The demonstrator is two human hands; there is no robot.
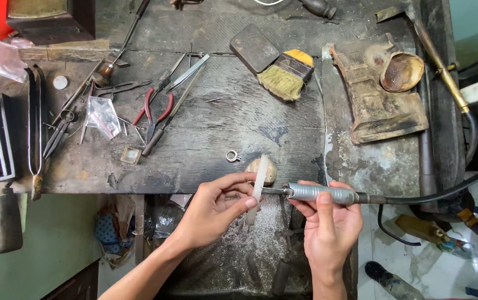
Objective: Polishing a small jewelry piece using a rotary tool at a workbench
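Nearest: left hand pinching a pale, translucent bangle-like ring edge-on between thumb and fingertips, held just below the counter edge. Right hand closed around a grey rotary handpiece, black flexible shaft trailing off right; tool tip meeting the ring's edge. Grinding or shaping of the ring seemingly in hand. Next move likely calling for a steady pinch, light tip pressure, and slow turning of the ring to bring a fresh stretch of edge to the tip.

Just beyond the hands: worn wooden bench peg, small metal ring beside it, small square frame further left.

Mid counter: red-handled pliers, tweezers, clear plastic bag, shears.

Far: yellow-handled brush, dark flat block, charred soldering pad with a shallow brown dish, brass torch pipe at the right edge.
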